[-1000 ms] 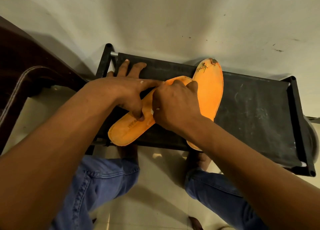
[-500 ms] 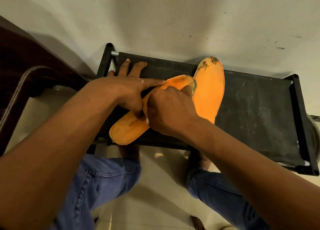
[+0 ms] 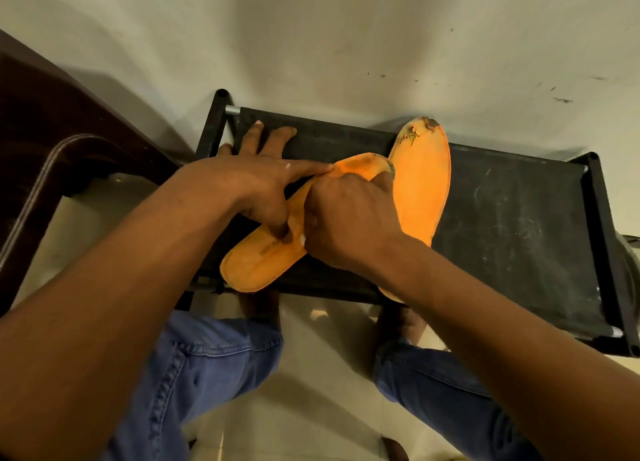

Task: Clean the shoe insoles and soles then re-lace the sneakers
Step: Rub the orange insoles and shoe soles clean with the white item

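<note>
Right hand [image 3: 349, 218] slid toward insole [image 3: 266, 256] toe since earlier frame, fingers curled, pressing it. Left hand [image 3: 249, 186] fingers spread, thumb pinning insole on rack [image 3: 519, 225]. Second insole [image 3: 424, 183] just beyond right fingers.

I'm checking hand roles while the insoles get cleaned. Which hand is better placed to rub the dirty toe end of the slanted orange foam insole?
Probably the right hand: its fingertips sit beside the grimy toe of the slanted orange foam insole. The left hand lies spread, pinning it to the black fabric rack.
</note>
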`<state>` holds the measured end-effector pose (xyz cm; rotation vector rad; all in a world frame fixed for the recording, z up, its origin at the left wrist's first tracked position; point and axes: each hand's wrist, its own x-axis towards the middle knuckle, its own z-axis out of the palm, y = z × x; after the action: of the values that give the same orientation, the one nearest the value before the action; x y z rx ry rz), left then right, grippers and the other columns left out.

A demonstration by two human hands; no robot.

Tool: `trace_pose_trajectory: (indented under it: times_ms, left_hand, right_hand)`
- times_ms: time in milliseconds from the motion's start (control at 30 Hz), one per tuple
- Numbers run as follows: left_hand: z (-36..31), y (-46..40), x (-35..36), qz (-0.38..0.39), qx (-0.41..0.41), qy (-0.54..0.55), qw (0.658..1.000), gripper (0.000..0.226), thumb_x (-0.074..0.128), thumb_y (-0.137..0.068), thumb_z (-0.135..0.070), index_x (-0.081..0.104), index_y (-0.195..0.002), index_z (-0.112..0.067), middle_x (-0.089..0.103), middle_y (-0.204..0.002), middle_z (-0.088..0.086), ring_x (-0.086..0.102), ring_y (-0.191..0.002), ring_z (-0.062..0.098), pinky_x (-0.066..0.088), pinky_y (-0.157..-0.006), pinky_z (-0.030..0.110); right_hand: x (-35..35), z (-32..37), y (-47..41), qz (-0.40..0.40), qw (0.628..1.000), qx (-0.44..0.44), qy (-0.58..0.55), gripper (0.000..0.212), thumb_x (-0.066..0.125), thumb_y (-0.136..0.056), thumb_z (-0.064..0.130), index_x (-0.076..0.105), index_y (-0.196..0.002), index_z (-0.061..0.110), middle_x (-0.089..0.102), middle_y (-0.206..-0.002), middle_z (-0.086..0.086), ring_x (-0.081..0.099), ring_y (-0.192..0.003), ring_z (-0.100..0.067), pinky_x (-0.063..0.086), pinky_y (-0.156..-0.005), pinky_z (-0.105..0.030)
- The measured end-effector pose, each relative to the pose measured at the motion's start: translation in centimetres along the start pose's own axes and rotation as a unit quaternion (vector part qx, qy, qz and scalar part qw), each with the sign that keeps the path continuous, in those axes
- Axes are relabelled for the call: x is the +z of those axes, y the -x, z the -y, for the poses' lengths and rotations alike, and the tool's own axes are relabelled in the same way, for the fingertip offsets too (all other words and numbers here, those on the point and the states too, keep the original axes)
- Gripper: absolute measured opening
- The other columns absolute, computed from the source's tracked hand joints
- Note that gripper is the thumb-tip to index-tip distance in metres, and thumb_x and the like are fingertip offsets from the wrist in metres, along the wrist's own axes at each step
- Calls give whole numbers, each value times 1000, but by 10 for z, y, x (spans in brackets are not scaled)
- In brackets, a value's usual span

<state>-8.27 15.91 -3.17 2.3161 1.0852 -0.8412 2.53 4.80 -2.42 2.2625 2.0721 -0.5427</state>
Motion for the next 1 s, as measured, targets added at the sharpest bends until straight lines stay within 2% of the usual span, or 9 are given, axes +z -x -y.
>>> trace_pose_trajectory:
  times_ms: [167, 267, 367, 433, 533, 667, 867, 1000]
  left_hand:
    - [-2, 0, -1, -6, 0, -17, 1000, 121, 89, -68, -45, 2, -150, -63, -28, -163, -9, -31, -149, 34, 1, -117, 68]
    - [-1, -1, 0, -5, 1, -5, 1000, 120, 89, -69, -43, 3, -148, -67, -28, -163, -10, -33, -148, 33, 0, -118, 68]
    - [0, -1, 0, 0, 3, 14, 1000, 118, 88, -72, -38, 3, -146, -70, -29, -163, -12, -34, -148, 31, -3, -120, 67]
    - [0, -1, 0, 0, 2, 14, 1000, 118, 88, -72, -38, 3, -146, -71, -29, -163, -13, -34, -148, 31, -3, -120, 67]
    - [-1, -1, 1, -2, 0, -5, 1000, 120, 89, -69, -43, 2, -147, -68, -29, -163, -12, -32, -148, 33, 1, -119, 68]
    - [-2, -2, 1, -6, -2, -17, 1000, 122, 90, -67, -44, 1, -149, -65, -29, -163, -10, -31, -149, 34, 2, -119, 69]
    - [0, -2, 0, -2, -1, 3, 1000, 119, 89, -70, -42, 1, -146, -70, -29, -163, -12, -33, -148, 32, -2, -119, 67]
    - [-1, -2, 1, -7, -4, -8, 1000, 121, 89, -68, -44, 1, -147, -68, -28, -163, -12, -32, -149, 33, 1, -119, 69]
  right_hand:
    - [-10, -13, -4, 3, 999, 44, 22, 29, 69, -87, 34, 43, -87, 24, 46, -84, 2, 56, -102, -25, 35, -101, -51]
    - [-3, -1, -2, 10, 1000, 18, 0, 36, 70, -84, 34, 37, -75, 24, 39, -72, 6, 51, -88, -21, 36, -93, -46]
    - [6, 11, 3, 17, 999, -13, -30, 31, 70, -83, 32, 41, -74, 24, 40, -72, 6, 45, -81, -19, 32, -85, -44]
    - [5, 9, 3, 13, 1000, -11, -23, 25, 70, -84, 34, 47, -80, 24, 45, -75, 5, 45, -81, -20, 34, -92, -47]
    - [-2, -3, 0, 2, 1000, 22, 19, 24, 69, -85, 40, 60, -99, 24, 53, -87, 3, 58, -96, -24, 34, -102, -53]
    - [-7, -10, -2, 15, 999, 46, 24, 27, 70, -87, 37, 59, -106, 22, 54, -92, 0, 58, -105, -25, 33, -105, -53]
    - [4, 9, 3, 41, 998, -3, -39, 25, 70, -84, 33, 46, -83, 26, 46, -76, 5, 57, -91, -25, 35, -96, -49]
    - [-1, -5, -1, 10, 1000, 28, 6, 24, 69, -85, 41, 60, -98, 24, 58, -90, 3, 60, -99, -23, 35, -104, -53]
